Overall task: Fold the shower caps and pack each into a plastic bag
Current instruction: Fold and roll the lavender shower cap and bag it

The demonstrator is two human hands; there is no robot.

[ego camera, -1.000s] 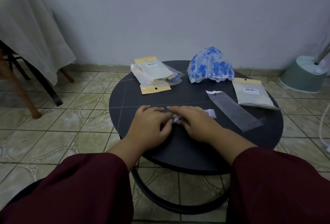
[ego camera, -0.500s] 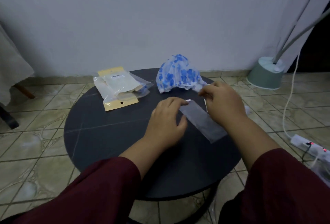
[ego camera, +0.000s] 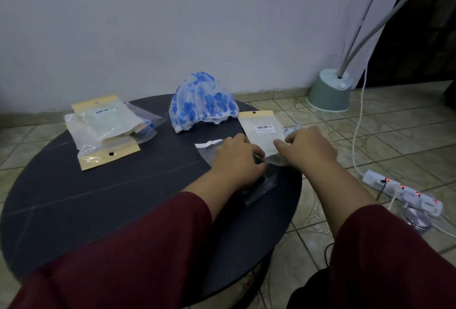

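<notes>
Your left hand [ego camera: 235, 158] and right hand [ego camera: 306, 148], fingers curled, both pinch the barcode-labelled plastic bag [ego camera: 262, 133] at the round table's [ego camera: 98, 197] right edge (folded cap inside: cannot tell). Blue-flowered shower cap [ego camera: 202, 101]: unfolded, just behind.

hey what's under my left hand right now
A clear plastic sleeve lies flat on the black table under your left hand. Its white end shows; the middle is covered.

Dark maroon long sleeves on both arms, left hand [ego camera: 237, 160] & right hand [ego camera: 308, 149] bare.
</notes>
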